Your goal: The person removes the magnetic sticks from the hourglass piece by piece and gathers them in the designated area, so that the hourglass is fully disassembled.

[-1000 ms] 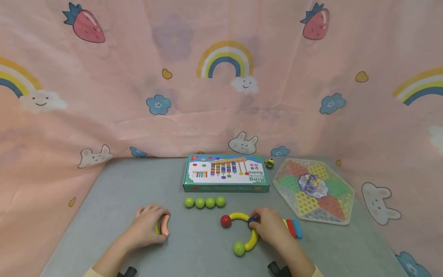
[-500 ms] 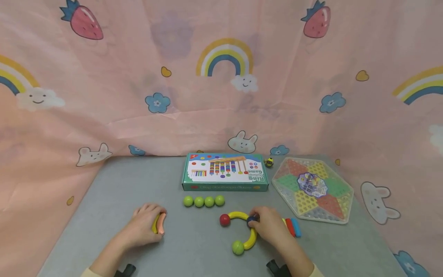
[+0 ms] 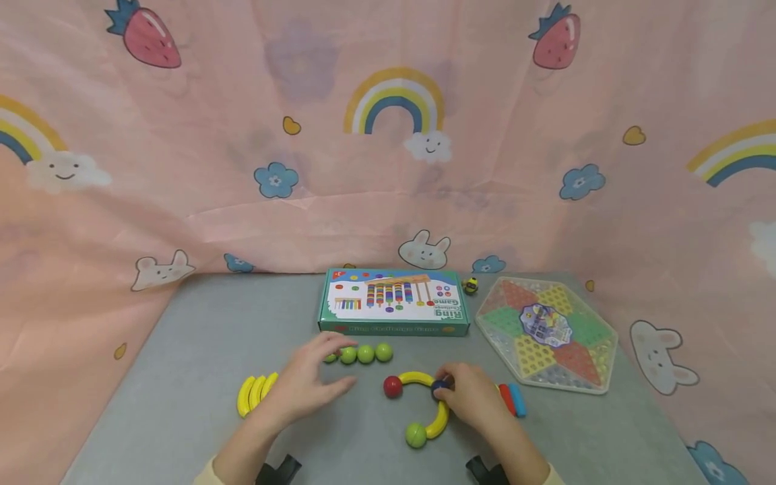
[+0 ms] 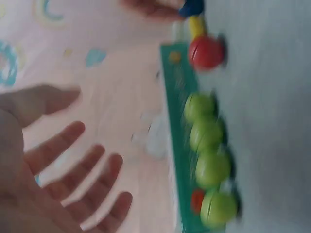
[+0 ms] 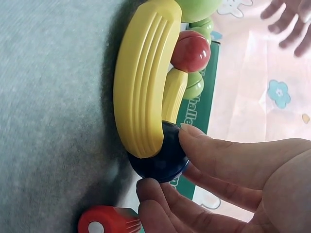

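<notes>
- Pinching the dark blue ball (image 3: 440,387), the right hand (image 3: 475,399) closes its thumb and fingertips (image 5: 194,132) on the joint where two yellow arcs (image 3: 424,404) meet; this grip appears to steady the half-built curved chain on the grey table (image 3: 200,323).
- A green ball (image 3: 415,435) caps the chain's near end and a red ball (image 3: 393,386) its far end; both rest on the table.
- Red and blue sticks (image 3: 512,399) lie just beside the right hand, within easy reach.
- The left hand (image 3: 309,380) hovers with fingers spread and holds nothing; it sits between the stacked spare yellow arcs (image 3: 253,394) and a row of four green balls (image 3: 358,353), and covers part of the leftmost ball.
- Farther back lies the flat game box (image 3: 394,302), with a hexagonal checkers board (image 3: 548,330) to its right.
- A pink patterned cloth (image 3: 388,135) closes the scene behind.
</notes>
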Demonstrator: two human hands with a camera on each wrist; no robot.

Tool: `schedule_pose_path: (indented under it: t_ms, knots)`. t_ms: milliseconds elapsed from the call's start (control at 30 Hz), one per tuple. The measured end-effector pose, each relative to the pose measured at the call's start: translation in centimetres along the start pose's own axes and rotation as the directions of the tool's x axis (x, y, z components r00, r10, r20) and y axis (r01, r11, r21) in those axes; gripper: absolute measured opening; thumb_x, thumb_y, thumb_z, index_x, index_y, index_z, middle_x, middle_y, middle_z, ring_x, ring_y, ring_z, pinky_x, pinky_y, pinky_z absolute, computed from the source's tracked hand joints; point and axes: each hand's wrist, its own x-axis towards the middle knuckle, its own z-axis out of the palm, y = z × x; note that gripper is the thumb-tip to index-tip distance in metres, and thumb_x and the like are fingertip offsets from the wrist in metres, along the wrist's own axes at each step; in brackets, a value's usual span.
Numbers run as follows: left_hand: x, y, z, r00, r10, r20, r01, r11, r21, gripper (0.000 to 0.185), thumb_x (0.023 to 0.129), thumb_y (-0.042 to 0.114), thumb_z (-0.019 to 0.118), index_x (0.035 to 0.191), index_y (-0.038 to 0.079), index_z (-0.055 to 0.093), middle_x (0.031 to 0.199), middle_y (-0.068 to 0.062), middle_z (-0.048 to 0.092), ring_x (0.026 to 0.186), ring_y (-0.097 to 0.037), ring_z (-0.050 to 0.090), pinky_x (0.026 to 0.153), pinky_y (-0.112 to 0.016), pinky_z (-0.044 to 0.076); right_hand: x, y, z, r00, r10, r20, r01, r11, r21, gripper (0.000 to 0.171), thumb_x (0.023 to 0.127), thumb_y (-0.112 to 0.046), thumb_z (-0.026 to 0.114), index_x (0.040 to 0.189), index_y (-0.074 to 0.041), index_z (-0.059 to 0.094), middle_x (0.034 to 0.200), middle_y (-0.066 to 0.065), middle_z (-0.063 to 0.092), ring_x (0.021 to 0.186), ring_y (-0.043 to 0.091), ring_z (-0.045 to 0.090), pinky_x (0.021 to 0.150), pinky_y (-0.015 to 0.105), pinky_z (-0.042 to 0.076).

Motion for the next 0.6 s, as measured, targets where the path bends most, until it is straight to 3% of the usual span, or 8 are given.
schedule_pose_path:
  t_ms: [167, 300, 467, 600]
  knots:
    - [1.4, 1.1, 3.8, 0.995, -0.057, 0.077, 0.055, 0.998, 0.026, 0.042, 0.081, 0.011, 0.076, 0.122, 0.021, 0.07, 0.125, 0.002, 0.06, 0.1, -0.018, 0.062, 0.075, -0.033, 0.053, 0.1, 0.2, 0.0, 1.0, 0.005, -0.001, -0.005, 1.0, -0.001, 0.019, 0.087, -0.018, 0.08, 0.103, -0.013, 0.073, 0.094, 0.001, 0.071, 0.087, 0.018, 0.063, 0.082, 0.046, 0.056]
    - [2.2, 1.3, 6.3, 0.981, -0.115, 0.159, 0.099, 0.989, 0.107, 0.048, 0.081, 0.017, 0.078, 0.128, 0.02, 0.067, 0.13, -0.002, 0.059, 0.1, -0.018, 0.061, 0.08, -0.037, 0.055, 0.0, 0.3, 0.0, 1.0, 0.009, -0.006, -0.009, 1.0, -0.004, 0.019, 0.087, -0.018, 0.08, 0.104, -0.012, 0.073, 0.094, 0.001, 0.071, 0.086, 0.018, 0.063, 0.082, 0.047, 0.056]
    - [2.5, 1.2, 8.0, 0.966, -0.159, 0.203, 0.128, 0.979, 0.155, 0.056, 0.082, 0.02, 0.079, 0.135, 0.018, 0.062, 0.135, -0.008, 0.059, 0.113, -0.025, 0.062, 0.092, -0.048, 0.055, 0.0, 0.1, 0.1, 1.0, 0.0, -0.012, 0.0, 1.0, 0.003, 0.018, 0.086, -0.017, 0.08, 0.103, -0.012, 0.073, 0.093, 0.001, 0.07, 0.085, 0.017, 0.062, 0.081, 0.045, 0.056]
    - [2.8, 1.0, 8.8, 0.958, -0.166, 0.234, 0.132, 0.979, 0.154, 0.055, 0.083, 0.02, 0.078, 0.135, 0.016, 0.062, 0.131, -0.01, 0.061, 0.111, -0.025, 0.064, 0.087, -0.043, 0.057, 0.0, 0.0, 0.2, 1.0, -0.01, -0.015, 0.01, 1.0, 0.006, 0.018, 0.086, -0.017, 0.08, 0.102, -0.011, 0.073, 0.093, 0.001, 0.07, 0.083, 0.017, 0.061, 0.081, 0.045, 0.057]
